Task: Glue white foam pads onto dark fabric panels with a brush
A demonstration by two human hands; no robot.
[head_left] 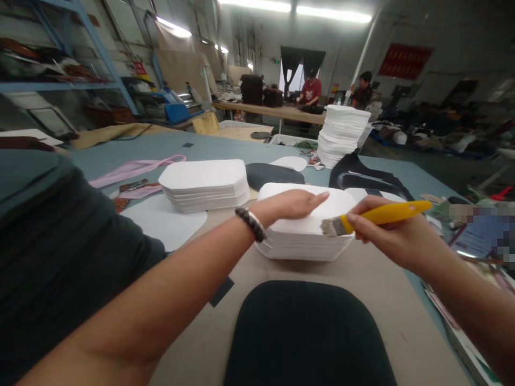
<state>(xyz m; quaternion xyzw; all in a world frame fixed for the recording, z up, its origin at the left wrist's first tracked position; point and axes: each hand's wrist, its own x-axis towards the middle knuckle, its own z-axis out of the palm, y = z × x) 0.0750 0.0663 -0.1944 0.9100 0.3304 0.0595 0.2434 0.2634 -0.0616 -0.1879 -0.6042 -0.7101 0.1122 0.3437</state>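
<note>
My right hand (386,230) grips a yellow-handled paintbrush (396,213), its bristles by the front edge of a stack of white oblong sheets (303,244). My left hand (298,203) lies on top of that same stack with fingers stretched out. A dark bracelet (251,224) is on the left wrist. Directly in front of me a dark rounded panel (309,332) rests flat on a tan board (402,311). To the left of my hand stands a second stack of white sheets (205,185), with a dark oval piece (273,176) behind and between the two.
A tall pile of dark sheets (60,257) rises at the left. Further back are a high white stack (341,134), pink straps (137,169) and a black cut piece (366,174). Two people stand near a far table (273,111). Assorted items crowd the right edge.
</note>
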